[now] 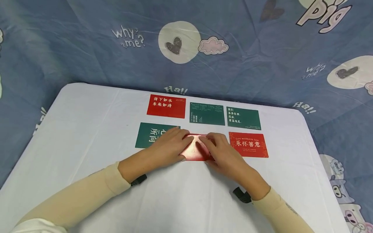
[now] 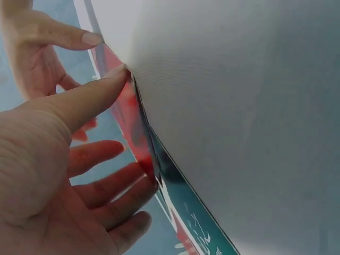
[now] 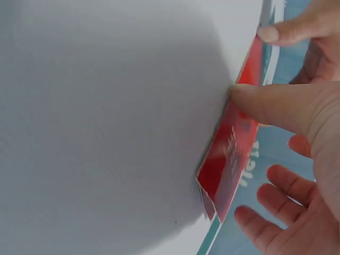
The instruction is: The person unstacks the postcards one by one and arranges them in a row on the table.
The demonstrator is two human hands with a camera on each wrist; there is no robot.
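A red card [image 1: 193,149] with a bright glare on it lies in the middle of the front row, between both hands. My left hand [image 1: 169,146] grips its left end, the thumb at the near edge and fingertips at the far side. At the right end my right hand [image 1: 228,157] holds it, thumb on the near edge and index finger bent over its top. Both thumbs show along the near edge of this red card [image 3: 226,143] in the right wrist view. Left of it, partly under my left forearm and hand, is a green card [image 1: 144,136].
A red card with white lettering [image 1: 249,145] lies right of my right hand. Behind are another red card [image 1: 166,106] and two green cards, one in the middle [image 1: 207,114] and one at right [image 1: 244,118]. The white table [image 1: 87,129] meets a blue printed cloth [image 1: 116,64].
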